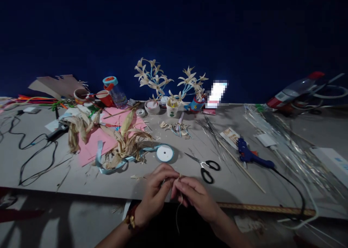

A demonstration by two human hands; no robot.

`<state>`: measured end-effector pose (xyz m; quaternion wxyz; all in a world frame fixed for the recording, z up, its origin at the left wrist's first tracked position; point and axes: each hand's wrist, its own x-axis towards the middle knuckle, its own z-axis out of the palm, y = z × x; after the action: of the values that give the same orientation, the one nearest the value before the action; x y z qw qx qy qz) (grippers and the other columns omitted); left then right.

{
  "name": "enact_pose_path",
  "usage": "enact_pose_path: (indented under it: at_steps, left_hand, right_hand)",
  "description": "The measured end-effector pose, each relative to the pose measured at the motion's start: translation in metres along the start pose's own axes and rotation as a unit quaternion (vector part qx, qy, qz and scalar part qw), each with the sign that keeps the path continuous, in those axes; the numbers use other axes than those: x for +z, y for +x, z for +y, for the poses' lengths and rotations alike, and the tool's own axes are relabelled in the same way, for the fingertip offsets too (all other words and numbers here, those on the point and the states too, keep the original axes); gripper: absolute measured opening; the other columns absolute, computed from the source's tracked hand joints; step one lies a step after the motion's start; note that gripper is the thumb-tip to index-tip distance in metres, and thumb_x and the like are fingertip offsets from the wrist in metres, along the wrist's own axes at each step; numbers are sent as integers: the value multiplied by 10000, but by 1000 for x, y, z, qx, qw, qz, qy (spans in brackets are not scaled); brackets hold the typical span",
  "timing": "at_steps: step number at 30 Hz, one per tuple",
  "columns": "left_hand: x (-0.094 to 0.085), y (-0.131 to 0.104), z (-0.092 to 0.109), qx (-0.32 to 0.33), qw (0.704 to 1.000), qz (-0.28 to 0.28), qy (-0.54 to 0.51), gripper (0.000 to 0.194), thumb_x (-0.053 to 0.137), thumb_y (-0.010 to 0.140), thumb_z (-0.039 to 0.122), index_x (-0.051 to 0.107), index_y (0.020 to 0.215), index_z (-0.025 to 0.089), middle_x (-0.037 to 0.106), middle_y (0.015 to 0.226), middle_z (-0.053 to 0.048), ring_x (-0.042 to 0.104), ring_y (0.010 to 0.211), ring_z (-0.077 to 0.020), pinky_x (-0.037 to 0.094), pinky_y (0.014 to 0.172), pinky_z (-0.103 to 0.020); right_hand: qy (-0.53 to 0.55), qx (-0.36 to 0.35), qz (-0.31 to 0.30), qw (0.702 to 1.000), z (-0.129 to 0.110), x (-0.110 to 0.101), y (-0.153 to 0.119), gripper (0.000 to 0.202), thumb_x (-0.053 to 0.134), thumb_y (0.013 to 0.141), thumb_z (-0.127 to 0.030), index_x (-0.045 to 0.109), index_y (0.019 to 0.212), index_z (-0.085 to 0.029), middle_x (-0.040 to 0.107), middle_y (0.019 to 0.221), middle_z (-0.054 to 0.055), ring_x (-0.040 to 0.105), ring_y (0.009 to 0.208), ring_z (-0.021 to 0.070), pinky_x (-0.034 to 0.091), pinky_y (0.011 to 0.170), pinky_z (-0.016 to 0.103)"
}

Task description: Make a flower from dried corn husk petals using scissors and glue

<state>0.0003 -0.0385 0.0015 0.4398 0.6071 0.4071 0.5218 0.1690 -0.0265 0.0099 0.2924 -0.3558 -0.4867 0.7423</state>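
Note:
My left hand (160,184) and my right hand (191,192) meet at the table's front edge, fingertips pinched together. Between them is a thin pale strip (178,215), like husk fibre or string, whose loose end hangs below my right fingers. The rest of what they grip is mostly hidden by the fingers. Just beyond lies a ribbon spool (164,152) with light blue ribbon trailing left. Black-handled scissors (204,166) rest spread to the right of my hands. A small pale husk piece (137,177) lies left of my left hand.
Dried corn husks (123,146) lie over pink paper (91,150) on the left. Husk flowers (153,76) stand in a paper cup (172,108) at the back. A blue glue gun (252,155), its cord trailing off the front edge, and wires (217,135) lie right. A bottle (296,90) stands far right.

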Motion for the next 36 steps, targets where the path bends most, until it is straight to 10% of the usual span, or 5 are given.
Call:
enact_pose_path:
  at_steps: [7,16,36]
  left_hand:
    - [3,-4,-9,-121,973,-3,-196,203,684,899,366,637,865,172,551,864,-37,526,819,-175,444,741,-279]
    - [2,0,-4,-149,968,9,-202,136,621,967,281,613,895,167,609,829,-16,573,743,-131,473,724,-258]
    - [3,4,-13,-160,951,65,-255,52,679,919,218,642,913,182,616,850,-3,569,787,-120,457,735,-227]
  right_hand:
    - [-175,-92,20,980,-1,-5,0,416,511,988,-490,570,690,-206,493,592,-39,465,542,120,358,523,231]
    - [-430,-281,169,841,-11,-7,-4,153,565,982,-205,682,883,-212,699,788,33,641,736,178,473,689,284]
    - [-345,-367,153,850,-7,-3,3,212,609,872,-55,712,956,-220,728,845,31,693,785,163,553,710,261]
